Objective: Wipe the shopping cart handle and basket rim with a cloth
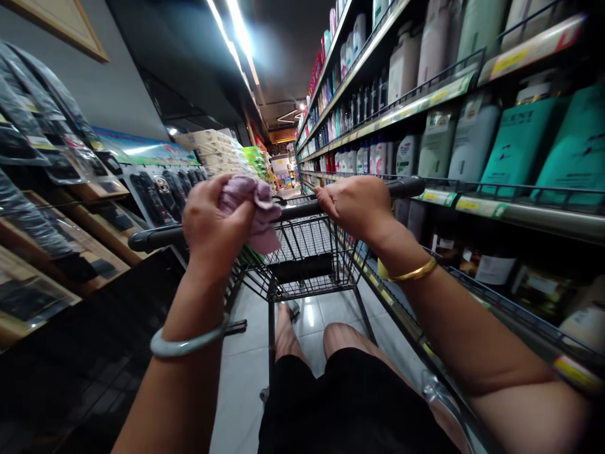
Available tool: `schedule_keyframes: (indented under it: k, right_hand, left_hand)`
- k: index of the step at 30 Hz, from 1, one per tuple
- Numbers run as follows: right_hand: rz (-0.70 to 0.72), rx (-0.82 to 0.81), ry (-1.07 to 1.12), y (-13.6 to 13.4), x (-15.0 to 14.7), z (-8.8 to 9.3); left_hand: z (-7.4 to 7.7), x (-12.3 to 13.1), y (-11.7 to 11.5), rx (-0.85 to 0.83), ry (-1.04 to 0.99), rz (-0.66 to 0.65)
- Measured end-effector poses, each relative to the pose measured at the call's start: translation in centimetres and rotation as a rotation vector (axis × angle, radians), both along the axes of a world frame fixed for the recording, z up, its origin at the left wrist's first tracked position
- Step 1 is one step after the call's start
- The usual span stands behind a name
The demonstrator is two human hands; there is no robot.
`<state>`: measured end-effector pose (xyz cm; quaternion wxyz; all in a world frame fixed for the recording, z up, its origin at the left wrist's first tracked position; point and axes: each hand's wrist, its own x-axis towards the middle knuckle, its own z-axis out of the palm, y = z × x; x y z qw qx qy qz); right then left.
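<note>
My left hand (pixel 212 221) is closed around a crumpled pinkish-purple cloth (pixel 250 211), over the left part of the cart's handlebar (pixel 302 209). Whether those fingers also grip the bar is hidden by the cloth. Toward the bar's right end, my right hand (pixel 357 205) is wrapped over it, knuckles up. Below and ahead of both hands is the black wire shopping cart (pixel 307 236). Something green shows through the mesh on its left side.
Shelves on the right hold many bottles, with teal ones (pixel 520 148) nearest, behind a wire shelf rail (pixel 543 189). Packaged goods (pixel 163 195) hang along the left, close to the cart. A pale tiled floor (pixel 241 384) runs beneath, and the aisle continues ahead between stacked packs (pixel 212 151) and shelves.
</note>
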<state>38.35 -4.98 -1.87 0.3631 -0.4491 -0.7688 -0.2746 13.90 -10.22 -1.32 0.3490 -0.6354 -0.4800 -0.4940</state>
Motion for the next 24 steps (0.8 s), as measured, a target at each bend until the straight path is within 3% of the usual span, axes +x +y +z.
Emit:
schedule_keyframes:
  k: [3, 6, 9, 12, 14, 16, 18, 21, 24]
  right_hand:
    - [-0.008, 0.006, 0.041, 0.3, -0.2, -0.1]
    - [-0.012, 0.016, 0.051, 0.4, -0.2, -0.3]
    - [-0.015, 0.023, 0.038, 0.3, -0.1, -0.4]
    - [0.003, 0.023, 0.026, 0.2, -0.1, -0.3]
    - [0.020, 0.022, 0.027, 0.1, -0.2, -0.3]
    - [0.028, 0.021, 0.035, 0.1, -0.2, -0.3]
    - [0.027, 0.022, 0.041, 0.1, -0.2, -0.4]
    - [0.008, 0.025, 0.052, 0.2, -0.2, -0.5]
    - [0.003, 0.029, 0.062, 0.3, -0.1, -0.6]
  left_hand:
    - [0.0, 2.4, 0.4, 0.097, -0.033, 0.050]
    - [-1.1, 5.7, 0.5, 0.006, 0.195, 0.009]
    - [-2.5, 6.8, 0.3, 0.026, 0.414, 0.067]
    - [-2.6, 5.1, 0.1, 0.036, 0.540, 0.082]
    - [-1.3, 3.1, -0.1, -0.074, 0.582, -0.008]
    - [0.6, 1.2, -0.2, -0.137, 0.481, -0.132]
    - [2.2, -0.3, -0.2, -0.077, 0.282, -0.174]
    - [2.8, -1.4, 0.4, 0.054, 0.119, -0.063]
    - [1.7, -1.5, 0.8, 0.003, 0.181, 0.011]
